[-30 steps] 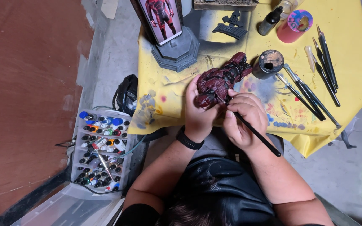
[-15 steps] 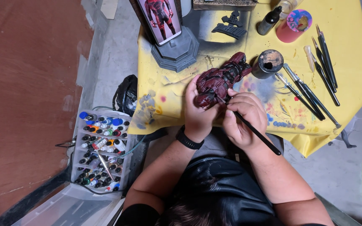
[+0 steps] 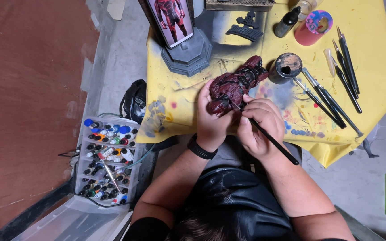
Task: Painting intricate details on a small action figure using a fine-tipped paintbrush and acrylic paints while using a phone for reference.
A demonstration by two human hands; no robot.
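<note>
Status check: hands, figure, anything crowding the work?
Left hand grips dark red figure. Right hand holds brush, tip on figure. Paint jar close beside.

Dark red figurine point(image 3: 235, 85) — lying tilted over the yellow cloth — thin black brush point(image 3: 271, 139) at its torso

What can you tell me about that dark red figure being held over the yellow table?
The figure is a dark red, muscular body with black shading in its grooves, matte and looking like painted resin or plastic. It lies tilted over the yellow table cover, one end pointing up toward a round paint-stained jar. The left hand cradles it from below; the right hand puts a thin black brush to its surface.
</note>
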